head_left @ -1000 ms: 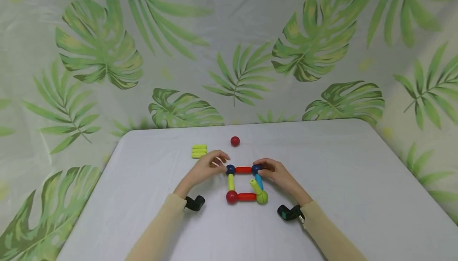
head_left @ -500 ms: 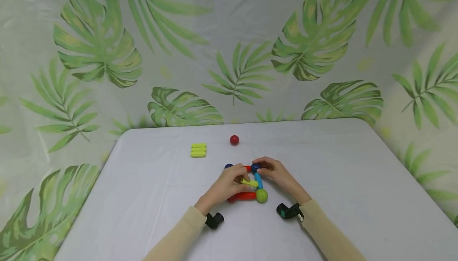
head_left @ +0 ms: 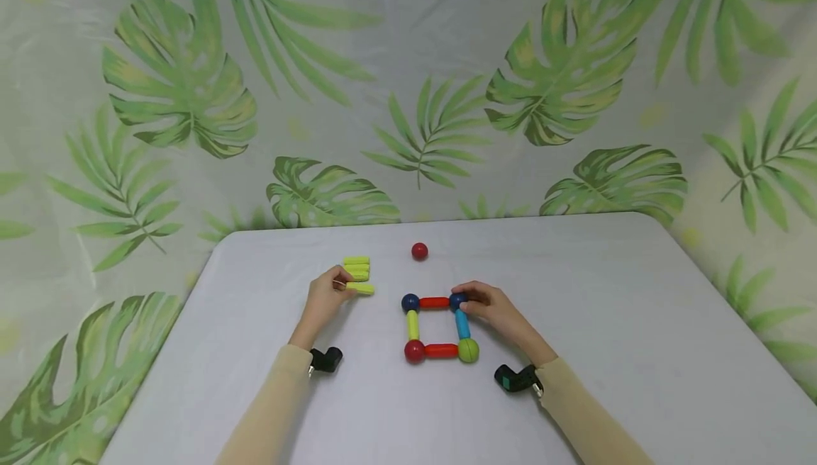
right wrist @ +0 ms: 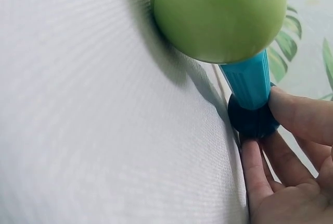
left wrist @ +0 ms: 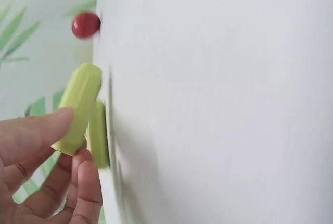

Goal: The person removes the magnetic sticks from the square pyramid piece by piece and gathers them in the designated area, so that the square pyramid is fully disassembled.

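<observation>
Thumb and fingers of my left hand [head_left: 323, 303] pinch a yellow-green magnetic rod [left wrist: 80, 104], held just in front of three like rods [head_left: 356, 268] lying side by side. My right hand [head_left: 491, 307] grips a dark blue ball [right wrist: 251, 121] at the far right corner of a square frame. A light blue rod [head_left: 462, 324] joins that ball to a green ball [head_left: 469, 350]. Red rods [head_left: 435, 303] form the far and near sides, and a yellow-green rod [head_left: 413, 325] the left. Another blue ball [head_left: 410, 303] and a red ball [head_left: 414, 351] make the left corners.
A loose red ball [head_left: 419, 251] lies behind the frame. The white-covered table [head_left: 574, 273] has its far edge against a leaf-patterned cloth [head_left: 421, 61]. Both wrists carry a small black camera [head_left: 327, 360].
My left hand went from the left blue ball to the yellow-green rod tilted by the green ball, took it off and carried it left to the loose rods. The right hand stayed.
</observation>
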Action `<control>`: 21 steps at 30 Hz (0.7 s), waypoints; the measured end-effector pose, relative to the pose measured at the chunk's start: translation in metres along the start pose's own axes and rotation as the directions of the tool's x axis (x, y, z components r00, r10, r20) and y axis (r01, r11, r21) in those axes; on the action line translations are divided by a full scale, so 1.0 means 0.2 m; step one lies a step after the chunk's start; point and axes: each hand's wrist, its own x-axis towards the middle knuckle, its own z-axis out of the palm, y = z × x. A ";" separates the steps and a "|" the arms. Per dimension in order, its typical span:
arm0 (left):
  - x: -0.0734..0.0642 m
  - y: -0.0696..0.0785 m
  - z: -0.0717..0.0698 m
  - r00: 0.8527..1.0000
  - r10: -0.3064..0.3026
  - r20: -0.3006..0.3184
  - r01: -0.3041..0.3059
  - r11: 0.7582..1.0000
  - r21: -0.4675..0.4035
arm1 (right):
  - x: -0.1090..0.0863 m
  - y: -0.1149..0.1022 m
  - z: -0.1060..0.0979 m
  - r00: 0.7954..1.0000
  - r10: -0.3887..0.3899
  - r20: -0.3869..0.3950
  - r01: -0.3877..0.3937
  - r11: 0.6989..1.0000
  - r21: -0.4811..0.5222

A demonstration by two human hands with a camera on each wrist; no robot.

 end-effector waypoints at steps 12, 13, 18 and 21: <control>0.08 -0.04 -0.01 0.999 0.048 -0.006 -0.046 0.991 0.125 | -0.01 0.00 0.00 1.000 -0.007 0.011 0.007 1.000 0.005; 0.07 -0.02 0.00 0.997 0.075 0.006 -0.075 0.990 0.118 | -0.01 -0.01 0.00 1.000 -0.005 0.010 0.005 1.000 0.008; 0.03 0.09 0.10 0.926 0.256 0.278 -0.267 0.964 0.004 | -0.01 -0.01 0.00 1.000 -0.007 0.007 0.007 1.000 0.013; 0.01 0.15 0.16 0.822 0.316 0.475 -0.315 0.945 -0.084 | -0.01 -0.02 -0.01 1.000 -0.012 0.011 0.012 1.000 0.014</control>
